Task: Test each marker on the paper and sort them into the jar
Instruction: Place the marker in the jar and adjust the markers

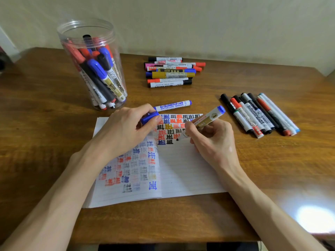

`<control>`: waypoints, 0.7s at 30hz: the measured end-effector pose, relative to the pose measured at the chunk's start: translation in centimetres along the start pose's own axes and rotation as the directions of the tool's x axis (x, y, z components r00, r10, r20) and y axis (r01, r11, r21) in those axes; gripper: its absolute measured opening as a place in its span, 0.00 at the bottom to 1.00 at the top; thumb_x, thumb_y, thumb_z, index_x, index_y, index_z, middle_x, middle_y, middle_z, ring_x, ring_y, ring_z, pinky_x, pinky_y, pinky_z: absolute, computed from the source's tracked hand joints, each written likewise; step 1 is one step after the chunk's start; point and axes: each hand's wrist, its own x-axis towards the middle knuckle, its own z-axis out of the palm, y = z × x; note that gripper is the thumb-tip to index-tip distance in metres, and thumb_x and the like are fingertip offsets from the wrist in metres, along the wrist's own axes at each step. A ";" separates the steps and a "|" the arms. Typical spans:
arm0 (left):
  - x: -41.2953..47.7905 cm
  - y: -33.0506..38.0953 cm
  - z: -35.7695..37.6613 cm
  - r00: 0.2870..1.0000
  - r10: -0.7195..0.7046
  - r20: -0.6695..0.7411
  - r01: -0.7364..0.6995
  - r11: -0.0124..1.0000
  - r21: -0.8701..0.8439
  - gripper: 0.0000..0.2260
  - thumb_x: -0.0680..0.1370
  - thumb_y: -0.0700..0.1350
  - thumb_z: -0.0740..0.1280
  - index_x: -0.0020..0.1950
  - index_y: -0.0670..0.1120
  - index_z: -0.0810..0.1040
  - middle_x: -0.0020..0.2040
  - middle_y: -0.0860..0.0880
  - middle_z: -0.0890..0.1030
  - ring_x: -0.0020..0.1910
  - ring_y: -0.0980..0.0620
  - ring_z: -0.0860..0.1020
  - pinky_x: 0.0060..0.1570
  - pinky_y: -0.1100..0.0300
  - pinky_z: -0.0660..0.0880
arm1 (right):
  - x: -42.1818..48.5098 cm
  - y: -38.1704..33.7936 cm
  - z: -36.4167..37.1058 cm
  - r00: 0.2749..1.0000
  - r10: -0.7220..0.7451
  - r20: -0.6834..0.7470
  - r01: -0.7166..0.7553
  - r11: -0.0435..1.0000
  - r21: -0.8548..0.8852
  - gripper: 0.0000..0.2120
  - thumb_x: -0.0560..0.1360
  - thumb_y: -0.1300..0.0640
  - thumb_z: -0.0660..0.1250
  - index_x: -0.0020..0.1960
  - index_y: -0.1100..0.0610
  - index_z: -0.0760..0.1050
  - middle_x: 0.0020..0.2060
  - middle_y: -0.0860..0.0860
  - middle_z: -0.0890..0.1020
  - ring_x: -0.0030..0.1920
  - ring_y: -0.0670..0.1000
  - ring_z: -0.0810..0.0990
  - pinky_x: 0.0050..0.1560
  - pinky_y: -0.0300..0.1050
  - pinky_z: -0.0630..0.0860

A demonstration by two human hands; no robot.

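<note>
The right hand (pixel 213 140), just right of the frame's centre, grips a gold-and-white marker (pixel 208 118) with a blue end. Its fingers are curled round the barrel, and the dark tip rests on the lined paper (pixel 188 169) just below rows of black, red, blue and yellow test marks. The left hand (pixel 125 131), left of centre, lies on the left page and pinches a blue cap (pixel 149 117) between thumb and fingers. The paper is an open notebook in the middle of the wooden table (pixel 45 115), and its left page is covered with fainter marks. A capped blue whiteboard marker (pixel 172 105) lies just above the paper's top edge. The clear plastic jar (pixel 76 31) stands upright at upper left, lidless, holding a leaning bunch of red, blue and black markers (pixel 97 73). A pile of markers (pixel 170 72) lies at top centre, and a row of markers (pixel 257 115) lies side by side at the right.
</note>
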 end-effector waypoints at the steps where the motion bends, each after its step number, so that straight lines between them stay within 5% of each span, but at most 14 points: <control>1: 0.0 0.0 0.0 1.000 -0.002 0.001 0.002 1.000 -0.001 0.15 0.81 0.63 0.58 0.55 0.54 0.76 0.48 0.56 0.84 0.45 0.58 0.83 0.40 0.53 0.82 | 0.0 0.0 0.0 1.000 -0.008 0.010 0.008 1.000 -0.001 0.08 0.78 0.57 0.73 0.41 0.56 0.83 0.34 0.43 0.86 0.33 0.41 0.84 0.32 0.32 0.75; 6: 0.0 0.1 0.0 1.000 -0.010 0.001 0.010 1.000 0.003 0.15 0.81 0.62 0.58 0.56 0.54 0.76 0.48 0.55 0.84 0.45 0.56 0.83 0.41 0.52 0.82 | -0.1 -0.1 0.1 0.998 -0.042 0.047 0.044 0.998 -0.038 0.11 0.78 0.58 0.74 0.37 0.50 0.81 0.32 0.37 0.85 0.31 0.40 0.83 0.32 0.31 0.74; 21: 0.0 0.0 0.0 1.000 -0.026 0.017 0.026 0.999 0.023 0.14 0.81 0.62 0.59 0.56 0.55 0.76 0.50 0.55 0.84 0.47 0.57 0.83 0.41 0.54 0.83 | -0.2 -0.1 0.2 0.997 -0.049 0.055 0.052 0.997 -0.060 0.10 0.77 0.59 0.74 0.36 0.54 0.81 0.31 0.36 0.84 0.31 0.38 0.83 0.32 0.29 0.72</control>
